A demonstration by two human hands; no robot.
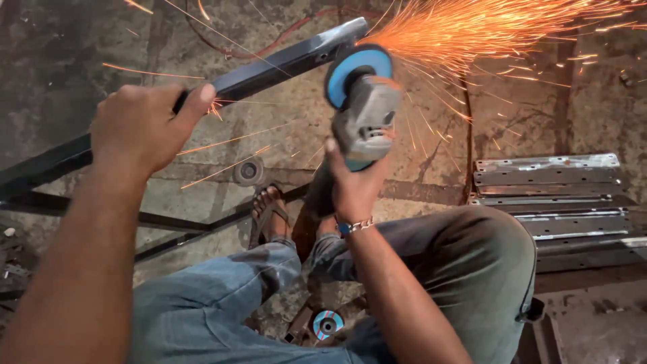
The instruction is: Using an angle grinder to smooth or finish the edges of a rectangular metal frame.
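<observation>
You are mid-grind: your right hand is wrapped tight around the angle grinder, its disc throwing sparks off the end of the steel bar. Your left hand clamps that bar, slanting above the floor. Next, I judge, hold it steady.

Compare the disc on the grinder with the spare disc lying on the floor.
The grinder disc is mounted on the tool, stands on edge against the steel bar and throws sparks; the floor disc lies flat and loose between the legs. The grinder disc looks larger, being nearer the camera. Both are round with blue faces.
</observation>
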